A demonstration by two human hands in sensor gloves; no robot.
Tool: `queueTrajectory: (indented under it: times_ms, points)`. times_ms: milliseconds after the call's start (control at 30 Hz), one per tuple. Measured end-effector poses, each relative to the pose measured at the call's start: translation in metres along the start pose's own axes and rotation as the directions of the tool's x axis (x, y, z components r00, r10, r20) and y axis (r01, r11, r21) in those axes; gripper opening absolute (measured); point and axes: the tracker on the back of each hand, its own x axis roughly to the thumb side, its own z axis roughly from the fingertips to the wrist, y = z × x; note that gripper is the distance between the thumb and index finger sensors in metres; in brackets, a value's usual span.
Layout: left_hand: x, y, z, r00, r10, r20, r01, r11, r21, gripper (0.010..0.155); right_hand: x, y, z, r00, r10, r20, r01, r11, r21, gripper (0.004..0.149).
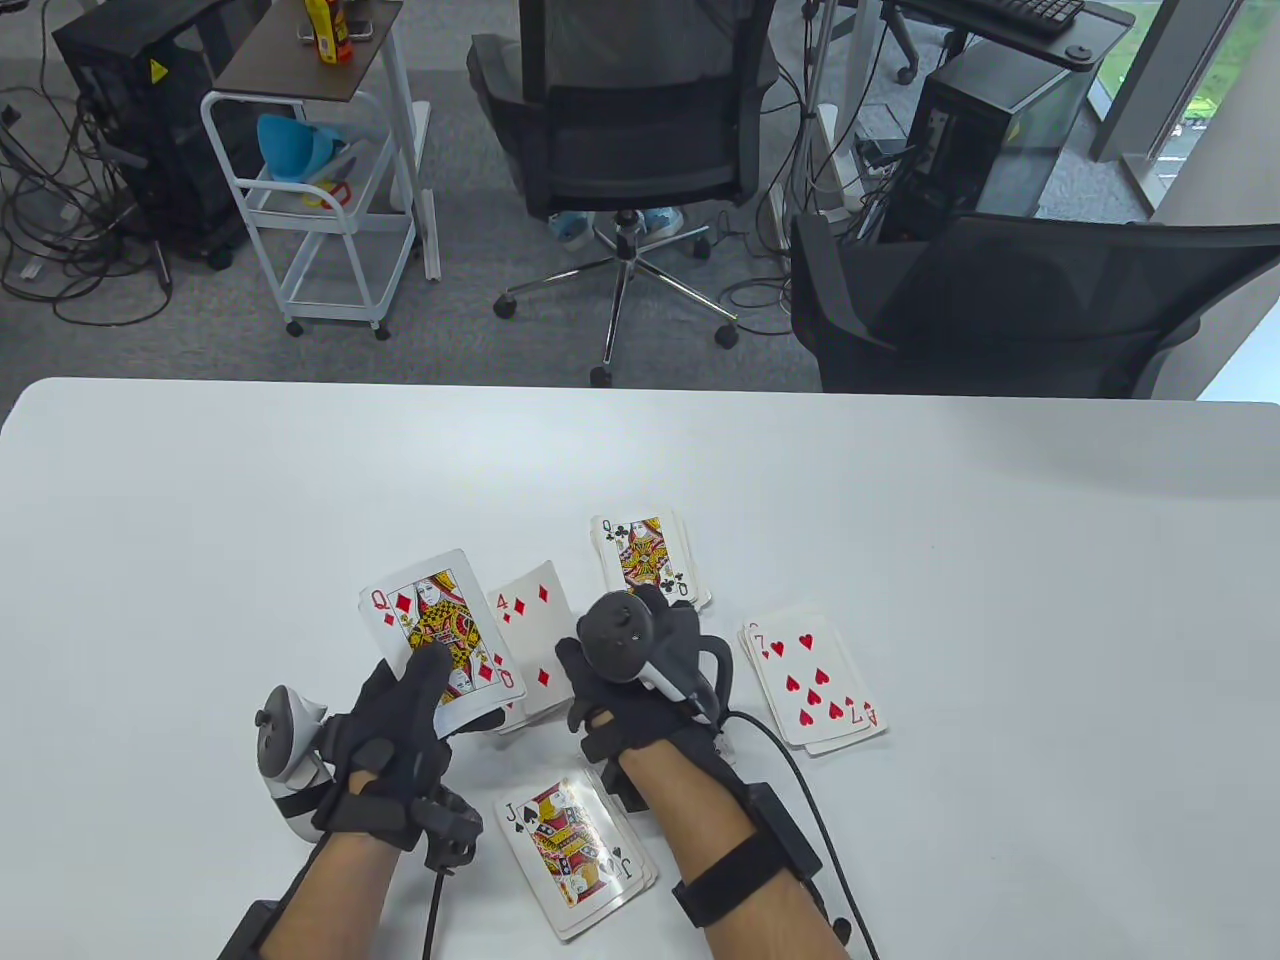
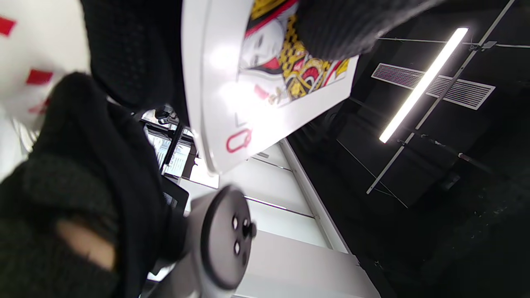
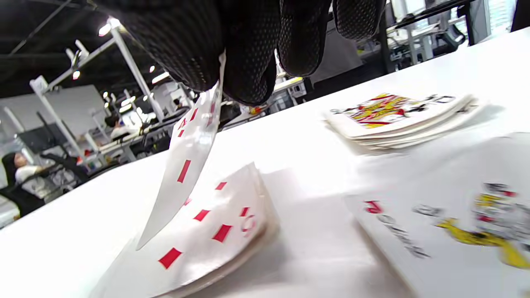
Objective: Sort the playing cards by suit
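Note:
My left hand point(image 1: 425, 680) grips a stack of cards with the queen of diamonds point(image 1: 440, 625) face up on top. My thumb presses on that card in the left wrist view point(image 2: 265, 82). My right hand point(image 1: 600, 665) pinches the four of diamonds point(image 1: 535, 630) by one edge. In the right wrist view the four of diamonds point(image 3: 186, 174) hangs tilted, its low corner close over a face-up diamonds pile point(image 3: 207, 231). Three other face-up piles lie on the table: clubs point(image 1: 645, 560), hearts point(image 1: 815, 685) and spades point(image 1: 575, 845).
The white table point(image 1: 900, 500) reaches far beyond the piles on all sides. Two black office chairs point(image 1: 1000, 300) and a white cart point(image 1: 320, 200) stand behind its far edge. A cable point(image 1: 800, 780) trails from my right wrist over the table.

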Motion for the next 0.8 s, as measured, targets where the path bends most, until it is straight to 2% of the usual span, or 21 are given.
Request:
queueTrajectory:
  times_ms: [100,233,333,400,633,733,800]
  points:
    - [0.000,0.000,0.000,1.000,0.005,0.001,-0.005,1.000,-0.001,0.049,0.013,0.012,-0.012,1.000,0.015,-0.020,-0.013,0.997,0.073,0.039]
    - [0.001,0.000,0.000,1.000,0.007,0.001,-0.007,1.000,0.004,0.049,0.017,0.039,-0.025,0.984,0.164,-0.070,-0.152,0.978,0.143,0.039]
    - [0.001,-0.002,0.000,1.000,0.004,-0.004,-0.003,1.000,0.000,0.049,0.015,0.050,-0.026,0.950,0.307,-0.047,-0.302,0.949,0.095,0.041]
    - [0.000,-0.003,0.000,1.000,-0.001,-0.006,0.001,1.000,-0.003,0.049,0.013,0.049,-0.024,0.948,0.314,-0.042,-0.310,0.947,0.082,0.042]
    - [-0.004,-0.006,0.001,1.000,-0.007,-0.022,0.006,1.000,-0.018,0.050,-0.018,0.006,0.011,0.996,0.080,-0.043,-0.083,0.994,-0.078,0.043]
    - [-0.009,-0.009,0.000,0.999,-0.029,-0.042,0.028,0.999,-0.034,0.050,-0.039,-0.014,0.036,0.999,-0.050,-0.012,0.047,0.985,-0.169,0.045]
    - [-0.014,-0.012,0.000,0.997,-0.048,-0.058,0.045,0.998,-0.045,0.050,-0.053,-0.021,0.051,0.989,-0.148,0.024,0.149,0.956,-0.252,0.047]
